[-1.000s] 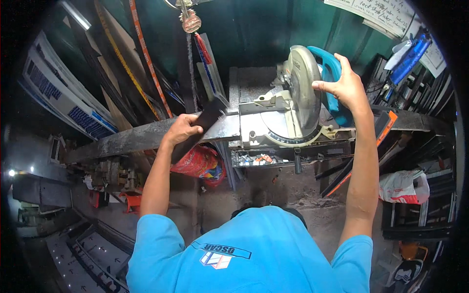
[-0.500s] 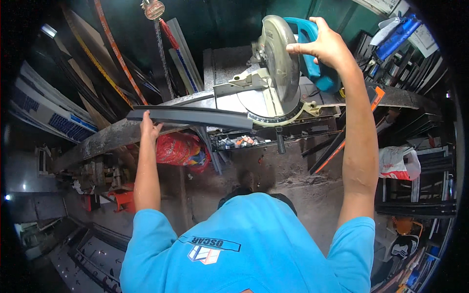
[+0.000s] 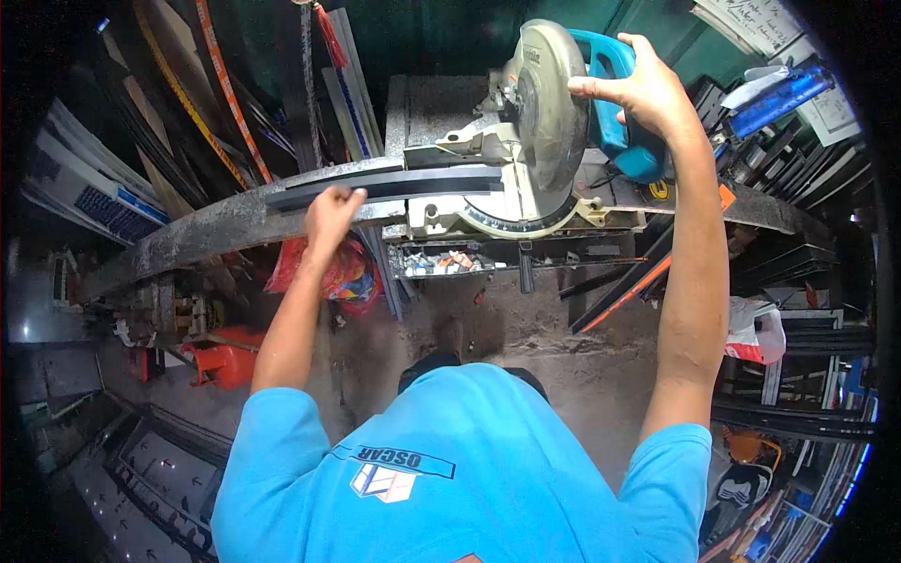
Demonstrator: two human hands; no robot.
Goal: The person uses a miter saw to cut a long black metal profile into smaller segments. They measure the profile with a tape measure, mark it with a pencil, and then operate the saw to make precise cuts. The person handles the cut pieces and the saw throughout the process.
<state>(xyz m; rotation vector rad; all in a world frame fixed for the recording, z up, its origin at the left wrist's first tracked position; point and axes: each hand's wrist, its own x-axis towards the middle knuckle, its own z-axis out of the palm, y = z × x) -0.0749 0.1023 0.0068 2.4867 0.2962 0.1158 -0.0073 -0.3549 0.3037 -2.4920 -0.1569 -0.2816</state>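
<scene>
A dark grey metal profile (image 3: 436,182) lies across the bench and onto the mitre saw's base (image 3: 450,211), along its fence. Its right end stops a little left of the saw's blade guard (image 3: 554,113). My left hand (image 3: 328,218) grips the profile near its left end, fingertips slightly blurred. At the right, my right hand (image 3: 655,92) is closed around the teal handle (image 3: 610,58) of the mitre saw, thumb pointing left toward the guard. The saw head is raised; the blade is mostly hidden by the guard.
A long worn bench beam (image 3: 206,214) runs left. Beneath it are a red plastic bag (image 3: 343,277) and a red-orange tool (image 3: 225,364). Scraps fill a ledge (image 3: 441,263) under the saw. Profiles lean behind at left; a white bag (image 3: 754,330) hangs at right.
My left hand has moved right and away from me, bringing the profile from in front of the saw onto its base by the fence. My right hand stays on the handle.
</scene>
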